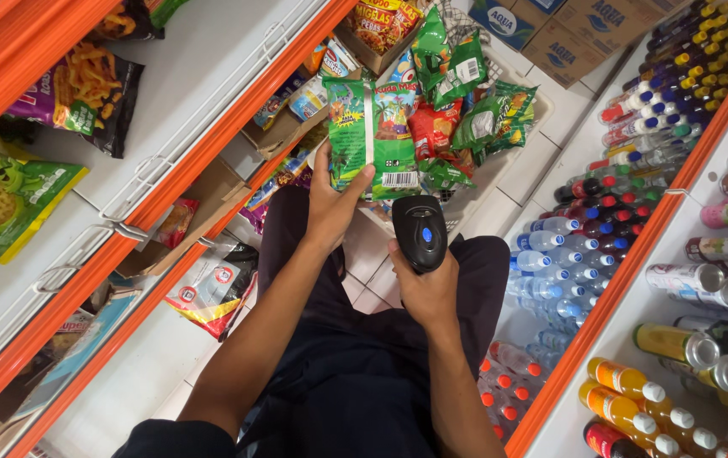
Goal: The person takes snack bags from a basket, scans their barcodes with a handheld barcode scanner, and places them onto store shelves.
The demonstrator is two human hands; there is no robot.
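My left hand [330,203] grips a green snack packet [374,136] by its lower edge, above the white basket [499,182] of snack bags. My right hand [425,284] is closed round a black barcode scanner [420,231] just below the packet.

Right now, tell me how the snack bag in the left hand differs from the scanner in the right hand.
The green snack bag is flat, crinkly and brightly printed; the black scanner is solid, rounded and plain, with a blue light. The bag is the larger, held upright by its lower edge in the left hand; the scanner sits below it, gripped from beneath by the right hand. Each is held in one hand.
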